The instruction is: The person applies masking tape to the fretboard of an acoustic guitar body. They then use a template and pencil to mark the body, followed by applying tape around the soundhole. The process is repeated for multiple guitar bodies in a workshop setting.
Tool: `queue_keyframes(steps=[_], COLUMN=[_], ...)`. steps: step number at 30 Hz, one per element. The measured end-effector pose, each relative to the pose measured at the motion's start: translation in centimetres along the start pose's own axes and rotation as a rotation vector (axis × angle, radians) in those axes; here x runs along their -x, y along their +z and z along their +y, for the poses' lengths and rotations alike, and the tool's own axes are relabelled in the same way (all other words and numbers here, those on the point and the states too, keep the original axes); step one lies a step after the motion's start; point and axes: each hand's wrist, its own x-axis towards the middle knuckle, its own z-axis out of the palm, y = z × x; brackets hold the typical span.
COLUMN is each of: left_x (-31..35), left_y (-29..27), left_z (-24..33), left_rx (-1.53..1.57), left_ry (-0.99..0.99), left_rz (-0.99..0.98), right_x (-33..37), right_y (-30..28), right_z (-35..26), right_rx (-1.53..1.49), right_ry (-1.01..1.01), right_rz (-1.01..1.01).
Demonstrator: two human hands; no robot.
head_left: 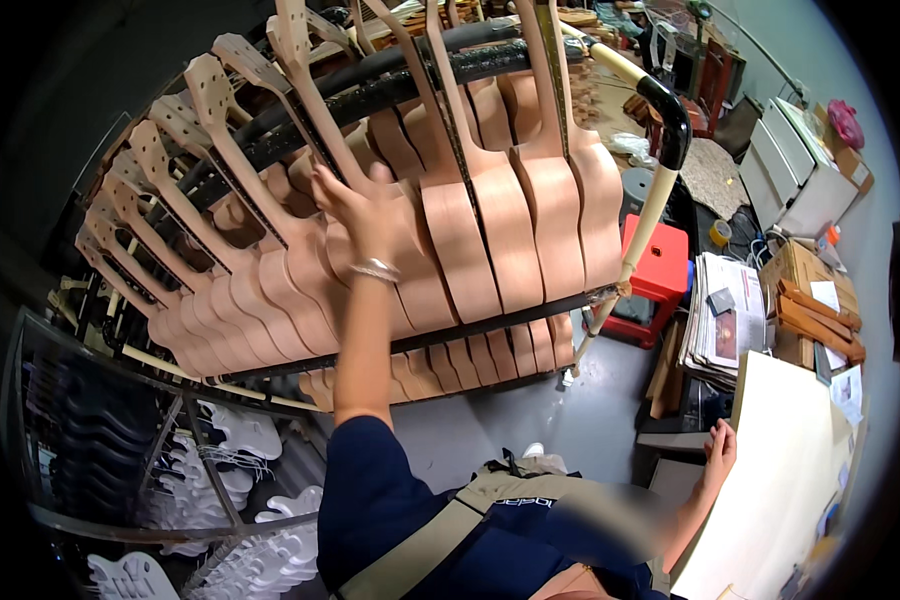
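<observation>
Unfinished wooden electric guitars (460,250), pale and bare with necks attached, stand on edge in a tightly packed row on the rack. My left hand (360,215) reaches forward onto the row. Its fingers are spread against one guitar where the neck meets the body, with a bracelet at the wrist. Slight blur covers this hand, and how firmly it touches cannot be made out. Low at the right, my right hand (720,455) hangs with loosely bent fingers and nothing visible in them. It is nearest the edge of a large cream board (790,455).
Black-padded rails and a cream pipe frame (652,212) bound the rack, with more bodies on a lower tier. A red stool (658,262) stands right of it. Newspapers (725,310) and boxes crowd the right wall. White guitar-shaped bodies (240,430) fill shelving at lower left.
</observation>
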Motion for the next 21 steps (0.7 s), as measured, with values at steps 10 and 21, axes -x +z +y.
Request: queue_keyframes(steps=[10,21], left_x=[-7.1,0.2], left_y=[-7.2,-25.8], left_z=[-3.1,19.5], left_rx=[0.682,0.786], left_ry=[-0.303,0.124], left_rz=[-0.888,-0.611], right_x=[2.3,7.1], right_y=[0.7,-0.1], right_z=[1.0,-4.9], right_rx=[-0.085,-0.121], right_ry=[0.037,-0.378], right_rz=[-0.073,-0.295])
